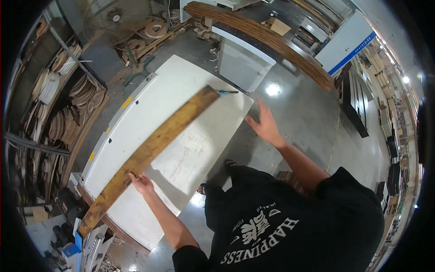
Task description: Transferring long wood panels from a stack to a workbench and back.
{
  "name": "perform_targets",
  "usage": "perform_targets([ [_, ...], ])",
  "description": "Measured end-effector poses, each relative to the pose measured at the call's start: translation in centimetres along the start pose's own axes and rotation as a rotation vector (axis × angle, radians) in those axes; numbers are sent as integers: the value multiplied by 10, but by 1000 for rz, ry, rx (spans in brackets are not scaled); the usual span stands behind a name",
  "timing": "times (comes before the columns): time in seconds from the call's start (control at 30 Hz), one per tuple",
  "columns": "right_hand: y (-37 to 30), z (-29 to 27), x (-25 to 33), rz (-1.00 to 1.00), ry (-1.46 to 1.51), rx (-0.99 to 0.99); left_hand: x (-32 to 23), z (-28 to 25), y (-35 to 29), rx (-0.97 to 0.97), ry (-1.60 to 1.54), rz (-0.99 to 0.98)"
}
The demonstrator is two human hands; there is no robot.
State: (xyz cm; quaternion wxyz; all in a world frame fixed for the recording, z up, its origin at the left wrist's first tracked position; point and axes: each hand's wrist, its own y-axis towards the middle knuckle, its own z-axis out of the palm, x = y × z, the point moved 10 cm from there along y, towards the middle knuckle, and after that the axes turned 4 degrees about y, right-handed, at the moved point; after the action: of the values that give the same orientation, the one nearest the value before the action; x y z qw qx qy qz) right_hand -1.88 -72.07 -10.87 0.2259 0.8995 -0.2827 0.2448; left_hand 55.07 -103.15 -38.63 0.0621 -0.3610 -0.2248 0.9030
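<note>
A long brown wooden board with darker blotches lies diagonally across a white worktable. My left hand grips the board's near edge, left of its middle, one digit on the upper face; the fingers beneath are hidden. Held out past the table's right edge, my right hand is open and empty, its thumb and fingers apart. Just beyond the board's far end lies a slim dark and blue tool, too small to name. The board's other end reaches past the table's lower left corner.
Shelves of curved wooden pieces stand at the left. A machine with a blue part sits at the lower left. Beyond the table is a white cabinet, with a long stack of brown strips above. Dark panels lean at the right.
</note>
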Motion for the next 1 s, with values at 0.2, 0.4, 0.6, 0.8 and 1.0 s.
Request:
perform_targets([
  [0.2, 62, 11, -56, 99, -121, -106, 67, 11, -132, -86, -4, -137],
  [0.4, 31, 37, -172, 529, 54, 133, 104, 41, -219, -8, -115, -92],
  [0.6, 45, 37, -215, 405, 419, 5, 145, 48, -254, -100, -461, -155],
  [0.8, 87, 62, -229, 282, 505, -54, 174, 49, -251, -161, -443, -75],
  [1.0, 125, 94, -244, 409, 770, 3, 201, 52, -229, -269, -521, -70],
])
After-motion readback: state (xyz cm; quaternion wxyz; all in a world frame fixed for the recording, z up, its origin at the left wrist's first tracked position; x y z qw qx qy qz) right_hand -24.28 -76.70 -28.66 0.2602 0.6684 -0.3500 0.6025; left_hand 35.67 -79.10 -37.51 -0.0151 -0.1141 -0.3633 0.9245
